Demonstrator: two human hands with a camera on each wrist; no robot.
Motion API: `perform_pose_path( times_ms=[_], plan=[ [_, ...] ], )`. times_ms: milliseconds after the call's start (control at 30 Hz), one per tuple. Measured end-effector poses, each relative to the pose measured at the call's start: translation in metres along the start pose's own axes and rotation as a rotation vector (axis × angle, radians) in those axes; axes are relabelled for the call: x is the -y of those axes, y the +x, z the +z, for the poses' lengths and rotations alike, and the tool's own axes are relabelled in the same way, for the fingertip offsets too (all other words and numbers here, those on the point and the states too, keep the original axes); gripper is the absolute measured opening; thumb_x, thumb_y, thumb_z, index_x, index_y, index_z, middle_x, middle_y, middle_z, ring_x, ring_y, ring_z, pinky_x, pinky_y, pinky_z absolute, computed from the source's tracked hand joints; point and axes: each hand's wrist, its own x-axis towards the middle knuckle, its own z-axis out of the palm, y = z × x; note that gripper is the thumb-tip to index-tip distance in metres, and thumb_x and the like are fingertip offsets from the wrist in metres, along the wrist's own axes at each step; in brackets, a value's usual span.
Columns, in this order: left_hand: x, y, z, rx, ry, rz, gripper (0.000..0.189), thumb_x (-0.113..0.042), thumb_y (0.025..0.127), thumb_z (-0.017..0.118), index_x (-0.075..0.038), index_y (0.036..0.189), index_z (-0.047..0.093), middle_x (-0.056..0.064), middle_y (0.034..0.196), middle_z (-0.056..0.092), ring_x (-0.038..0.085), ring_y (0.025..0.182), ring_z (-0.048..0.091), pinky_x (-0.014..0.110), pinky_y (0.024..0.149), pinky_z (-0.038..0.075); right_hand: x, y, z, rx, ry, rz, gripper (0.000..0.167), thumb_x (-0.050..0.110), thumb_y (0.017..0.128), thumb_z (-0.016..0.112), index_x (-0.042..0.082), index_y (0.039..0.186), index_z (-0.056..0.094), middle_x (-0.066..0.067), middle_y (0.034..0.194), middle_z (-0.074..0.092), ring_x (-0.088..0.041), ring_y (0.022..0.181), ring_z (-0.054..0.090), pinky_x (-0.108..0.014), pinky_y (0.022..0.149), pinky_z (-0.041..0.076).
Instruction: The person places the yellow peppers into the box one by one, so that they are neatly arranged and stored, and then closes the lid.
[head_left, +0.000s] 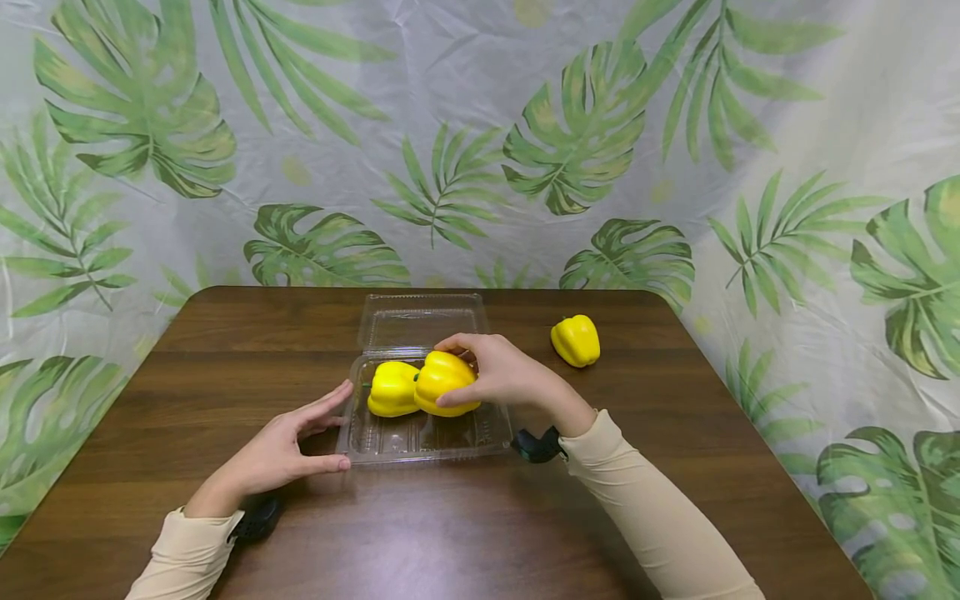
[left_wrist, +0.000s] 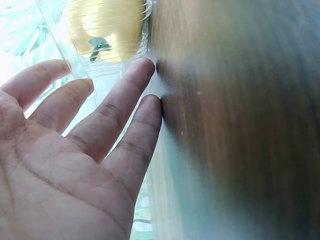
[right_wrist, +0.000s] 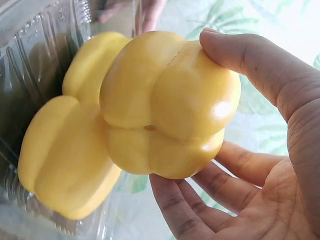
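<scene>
A yellow bell pepper (head_left: 446,382) is between the thumb and fingers of my right hand (head_left: 510,375), over the right half of a clear plastic clamshell container (head_left: 390,448). In the right wrist view, the thumb presses one side of this pepper (right_wrist: 170,95) and the fingers the other, its lobed bottom facing the camera. Another yellow bell pepper (head_left: 392,389) lies in the container's left half, stem to the left. My left hand (head_left: 281,446) is beside the container's left wall, fingers extended and fingertips right at the rim, palm bare in the left wrist view.
The container's clear lid (head_left: 423,325) is folded back, away from me. A third yellow bell pepper (head_left: 576,340) lies at the back right of the brown wooden table (head_left: 645,492). Behind the table hangs a leaf-patterned curtain (head_left: 450,125).
</scene>
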Motion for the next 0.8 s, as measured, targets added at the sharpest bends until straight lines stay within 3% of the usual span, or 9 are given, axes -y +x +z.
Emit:
perform_pose_path(
  times_ms=[800],
  plan=[
    [0.0, 0.0, 0.0, 0.003, -0.01, 0.014, 0.098, -0.031, 0.089, 0.091, -0.015, 0.169, 0.037, 0.015, 0.174, 0.035, 0.007, 0.126, 0.069, 0.014, 0.108, 0.047, 0.025, 0.023, 0.031, 0.135, -0.122, -0.1, 0.072, 0.034, 0.086, 0.09, 0.006, 0.146, 0.063, -0.007, 0.139, 0.071, -0.02, 0.119, 0.066, -0.028, 0.099, 0.055]
  ],
)
